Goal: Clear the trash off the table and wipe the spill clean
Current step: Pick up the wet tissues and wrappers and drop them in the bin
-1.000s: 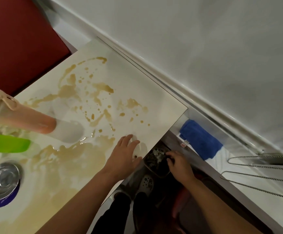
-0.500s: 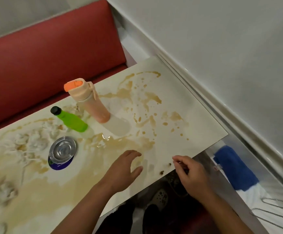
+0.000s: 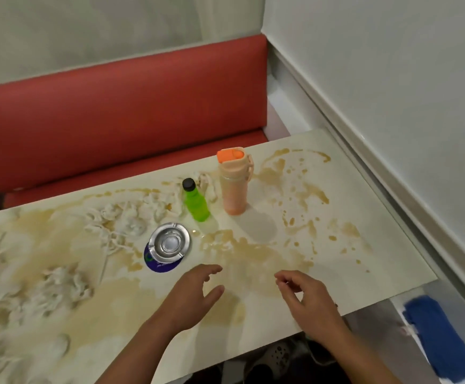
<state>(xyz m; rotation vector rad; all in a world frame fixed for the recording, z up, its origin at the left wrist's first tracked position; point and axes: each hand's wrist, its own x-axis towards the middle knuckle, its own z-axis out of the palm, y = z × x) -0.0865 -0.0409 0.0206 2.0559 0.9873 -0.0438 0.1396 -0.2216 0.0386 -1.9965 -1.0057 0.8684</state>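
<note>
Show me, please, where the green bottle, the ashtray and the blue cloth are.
green bottle [image 3: 196, 207], head view, on its body.
ashtray [image 3: 169, 242], head view, on its bowl.
blue cloth [image 3: 442, 336], head view, on its middle.

Left hand [image 3: 191, 296] relaxed, fingers spread — right hand [image 3: 306, 300] loosely curled, empty.

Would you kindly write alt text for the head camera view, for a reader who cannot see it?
Two empty hands, left hand and right hand, hover over a table covered in brown spill and soggy tissues. Behind them stand a metal ashtray, green bottle and peach flask.
</note>
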